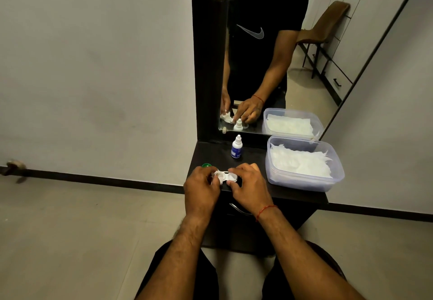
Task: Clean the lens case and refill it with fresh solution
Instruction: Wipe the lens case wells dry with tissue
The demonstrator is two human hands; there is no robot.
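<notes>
A white lens case (228,176) sits between my hands over the front of the dark dresser top (210,152). My right hand (249,186) grips its right well with thumb and fingers. My left hand (201,188) presses a crumpled white tissue (216,175) into the left well. A green cap (206,165) lies on the top just behind my left hand. The small white solution bottle (237,147) with a blue label stands upright and capped behind the case, near the mirror.
A clear plastic tub (304,182) of white tissues stands on the right of the top. The mirror (269,65) rises behind and reflects my hands. A drawer handle (239,209) is under my right wrist. The grey floor (82,229) lies to the left.
</notes>
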